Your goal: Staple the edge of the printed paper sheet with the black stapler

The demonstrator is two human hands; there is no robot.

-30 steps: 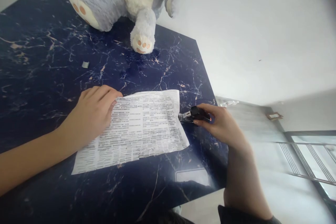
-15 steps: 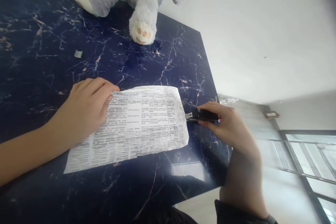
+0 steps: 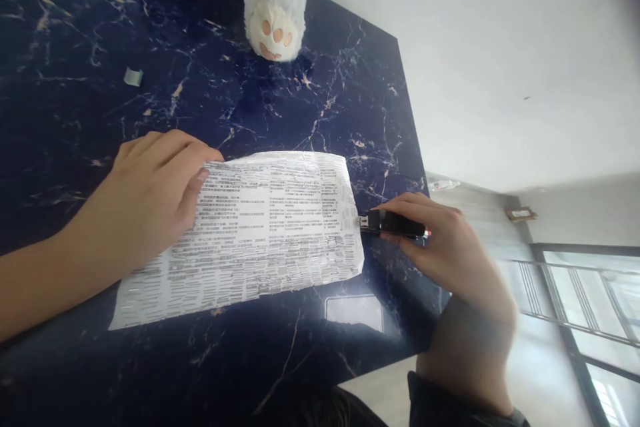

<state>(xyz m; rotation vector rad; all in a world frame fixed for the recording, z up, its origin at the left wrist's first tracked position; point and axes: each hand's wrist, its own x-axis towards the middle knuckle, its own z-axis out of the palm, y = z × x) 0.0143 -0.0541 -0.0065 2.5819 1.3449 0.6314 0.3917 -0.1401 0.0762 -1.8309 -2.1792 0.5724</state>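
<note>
A printed sheet of paper (image 3: 270, 220), covered in dense text and wrinkled toward its right end, is held a little over the dark table. My left hand (image 3: 155, 193) grips its upper left edge, thumb on top and the other fingers at the back. At the right edge of the sheet, my right hand (image 3: 440, 233) is closed around a black stapler (image 3: 395, 223). The stapler's metal nose meets the paper's edge; whether the paper lies between its jaws I cannot tell.
The blue-black marbled table (image 3: 200, 100) has its right edge just past the stapler. A grey and cream plush toy (image 3: 277, 7) sits at the back. A small pale green piece (image 3: 133, 77) lies at the left. A white wall (image 3: 500, 80) rises beyond the table.
The stapler's top looks more level and pressed toward its base than before. The camera view has shifted slightly, so the plush toy sits higher. Both hands keep their holds.
</note>
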